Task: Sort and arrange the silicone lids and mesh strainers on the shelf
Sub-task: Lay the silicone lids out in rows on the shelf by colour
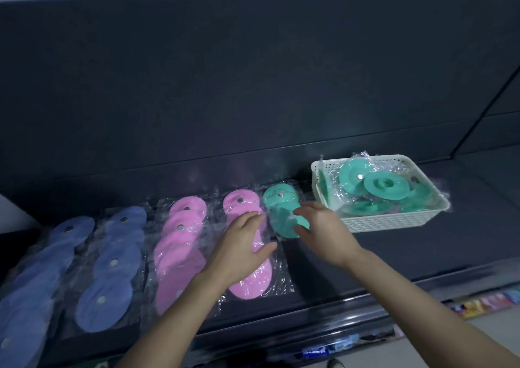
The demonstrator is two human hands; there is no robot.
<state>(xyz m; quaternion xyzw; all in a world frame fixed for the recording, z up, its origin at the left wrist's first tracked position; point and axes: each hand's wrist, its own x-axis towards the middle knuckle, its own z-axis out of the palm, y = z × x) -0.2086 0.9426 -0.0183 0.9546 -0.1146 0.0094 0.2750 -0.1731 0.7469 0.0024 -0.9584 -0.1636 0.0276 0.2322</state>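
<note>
1. Dark panelling [253, 86] backs a dark shelf [380, 258], dimly lit; a white perforated basket [394, 221] stands on it at the right, near the back.
2. Green lids [385, 184] in crinkled clear wrap fill the basket in a loose heap, some tilted against its walls.
3. Just left of the basket, a short green row [277, 199] of wrapped lids lies flat on the shelf, running from back to front.
4. Left of that, further from the basket, lie two pink rows: the near one [239, 199] beside the green, then a second [183, 227], each with its lids overlapping in clear wrap.
5. Furthest from the basket lie two blue rows [112, 269] and [36, 283], laid the same way; the outer one runs off the frame's left edge.
6. Small pale discs show at the centres of several lids.
7. The left hand [242, 244] lies palm down on the pink row nearest the basket, fingers straight and together, thumb spread to the side.
8. The right hand [323, 232] is at the front end of the green row, between it and the basket, fingers loosely bent over a lid and thumb at its edge.
9. Motion blur smears that hand, so I cannot tell whether it pinches the lid or only touches it.
10. Below the shelf's front lip, under the basket's side, bright packets [484, 303] show on a lower level, too blurred to name.
</note>
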